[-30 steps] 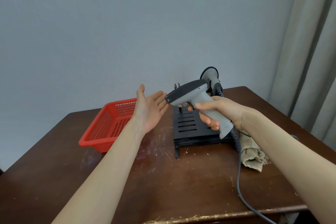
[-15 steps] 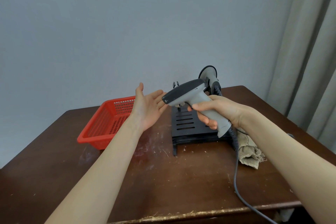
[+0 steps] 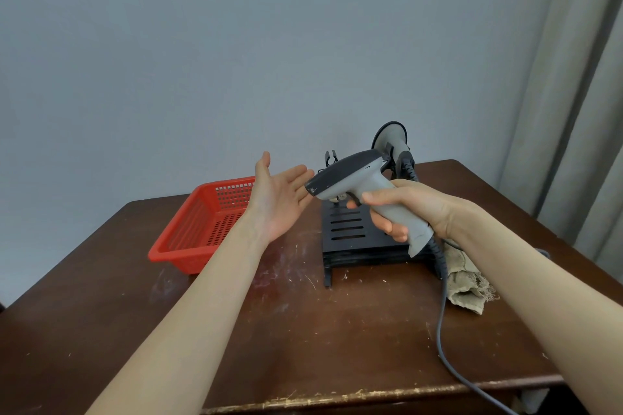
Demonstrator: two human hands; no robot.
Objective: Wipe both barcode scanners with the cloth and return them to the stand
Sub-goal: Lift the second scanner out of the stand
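table: dark wood, scuffed and dusty, carries everything here. front edge close to the cord, so a snag there seems possible.
red basket: back left, well clear of the work. no obstacle really.
stand: black slatted base mid-table, under and behind the held scanner. front cradle looks free, waiting for the return.
cloth: crumpled just right of the stand, partly behind the right forearm. not picked up yet, so no wiping underway, probably the next grab.
scanner: grey, dark top, lifted above the stand, nose nearly at the left fingers.
second scanner: parked at the back of the stand, close behind. easy to bump on the way back, probably.
right hand: wrapped tight round the scanner handle.
left hand: palm up, fingers spread wide, holding nothing.
cord: trails off the handle over the table edge. biggest risk, guessing: drags the cloth or tugs the stand.
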